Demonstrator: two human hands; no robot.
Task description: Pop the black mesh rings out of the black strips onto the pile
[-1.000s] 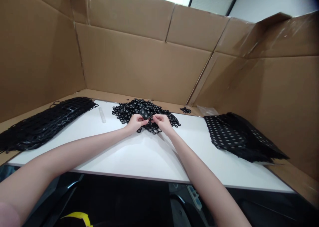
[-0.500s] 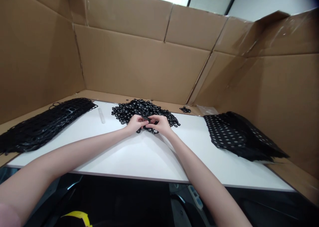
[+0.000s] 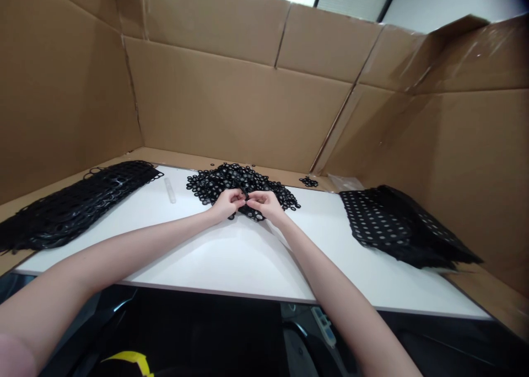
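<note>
— Shifted since the earlier frame: fingers of right hand [image 3: 268,205], now drawn closer together. Condition?
— Pinched narrow on black piece [image 3: 245,192], shared with left hand [image 3: 225,205]. Too small to identify.
— Location?
— Between both hands, at near side of ring pile [image 3: 219,179], over white table [image 3: 198,261]. Contact with pile: unable to tell.
— Alongside?
— Clear tube [image 3: 169,190] and black mesh [image 3: 91,203] leftward; dotted sheet [image 3: 382,222] rightward.

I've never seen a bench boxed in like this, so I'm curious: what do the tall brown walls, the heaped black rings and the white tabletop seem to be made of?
Brown walls: cardboard, matte, with fold creases and shiny tape.
Black rings: probably rubber, perhaps soft plastic; dark, thin-looking loops.
White tabletop: possibly laminated board; smooth, even, straight-edged.
</note>
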